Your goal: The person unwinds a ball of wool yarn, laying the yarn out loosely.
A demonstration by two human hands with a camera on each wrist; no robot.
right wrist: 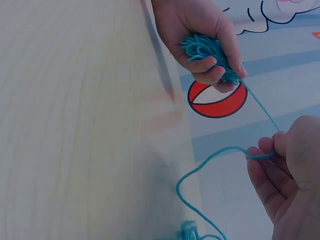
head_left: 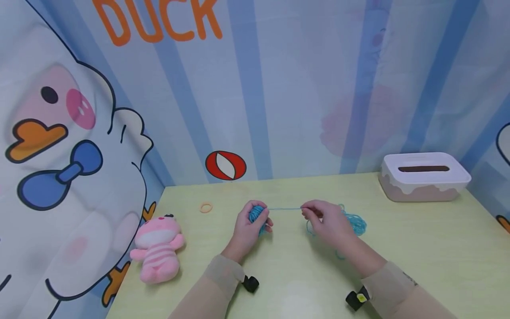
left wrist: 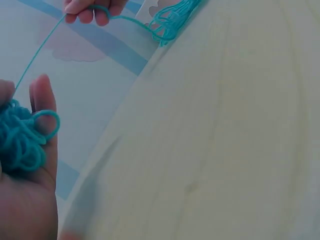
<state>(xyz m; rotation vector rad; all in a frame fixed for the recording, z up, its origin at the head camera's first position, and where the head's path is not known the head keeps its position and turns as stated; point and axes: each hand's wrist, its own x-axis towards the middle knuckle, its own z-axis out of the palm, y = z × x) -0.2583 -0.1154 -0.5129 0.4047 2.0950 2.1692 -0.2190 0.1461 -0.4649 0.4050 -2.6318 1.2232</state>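
A ball of teal yarn (head_left: 255, 214) lies in my left hand (head_left: 246, 226), whose fingers and thumb curl round it; the left wrist view shows loose loops of the ball (left wrist: 22, 142) in the palm. From there a taut strand (head_left: 283, 208) runs across to my right hand (head_left: 328, 223), which pinches it between thumb and fingertips. Past the pinch, in the right wrist view, the slack yarn (right wrist: 180, 190) curves down. A looser teal bundle (head_left: 357, 224) rests on the table, partly hidden behind my right hand.
On the table (head_left: 295, 274), a pink plush toy (head_left: 158, 250) lies at the left, with a small orange ring (head_left: 206, 207) beyond it. A white and pinkish tissue box (head_left: 425, 179) stands at the back right. Behind the table hangs a printed curtain (head_left: 295, 88).
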